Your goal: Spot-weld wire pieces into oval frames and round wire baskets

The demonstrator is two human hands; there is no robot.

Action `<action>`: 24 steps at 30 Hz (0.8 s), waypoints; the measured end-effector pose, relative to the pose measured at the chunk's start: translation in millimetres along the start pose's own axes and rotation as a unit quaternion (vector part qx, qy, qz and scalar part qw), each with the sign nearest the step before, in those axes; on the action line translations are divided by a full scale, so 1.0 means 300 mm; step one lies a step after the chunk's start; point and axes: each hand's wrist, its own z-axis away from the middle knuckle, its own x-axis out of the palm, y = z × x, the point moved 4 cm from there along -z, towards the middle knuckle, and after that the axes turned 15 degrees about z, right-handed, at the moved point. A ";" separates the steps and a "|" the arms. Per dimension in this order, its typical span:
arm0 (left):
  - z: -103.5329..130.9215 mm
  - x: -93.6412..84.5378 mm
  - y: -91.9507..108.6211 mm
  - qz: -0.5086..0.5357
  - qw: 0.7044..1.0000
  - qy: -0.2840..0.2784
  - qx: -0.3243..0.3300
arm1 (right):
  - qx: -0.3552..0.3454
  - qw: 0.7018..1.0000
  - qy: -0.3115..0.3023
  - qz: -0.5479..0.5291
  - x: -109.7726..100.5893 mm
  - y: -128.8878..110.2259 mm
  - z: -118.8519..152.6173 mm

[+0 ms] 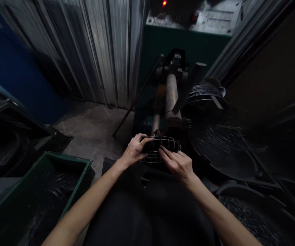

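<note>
A round wire basket (171, 139) is held low in front of a machine's metal arms (172, 99), close to the tip of the lower arm. My left hand (137, 148) grips the basket's left side, thumb over the top rim. On the right, my right hand (177, 160) has its fingers closed at the basket's near middle, index finger and thumb pointing inward. Whether a small piece is pinched there is too dark to tell.
At the lower left stands a green bin (86, 164) with metal pieces. A wire coil (206, 90) and a dark round tray (224, 153) of wires are on the right, with another container (250, 212) of small pieces below. A red lamp (164, 3) glows on the machine's panel.
</note>
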 end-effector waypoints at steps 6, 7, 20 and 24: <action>-0.026 0.002 -0.019 -0.023 0.999 -0.006 0.025 | 0.004 1.000 0.001 0.026 0.009 -0.005 -0.024; -0.028 0.002 -0.022 -0.025 0.999 -0.005 0.027 | 0.004 1.000 0.002 0.030 0.010 -0.006 -0.026; 0.016 -0.018 -0.087 0.071 0.997 0.039 0.011 | 0.026 0.999 -0.023 -0.010 0.007 -0.007 -0.017; 0.063 -0.011 -0.140 0.108 0.987 0.102 -0.056 | 0.184 0.973 -0.109 -0.091 -0.125 0.067 0.170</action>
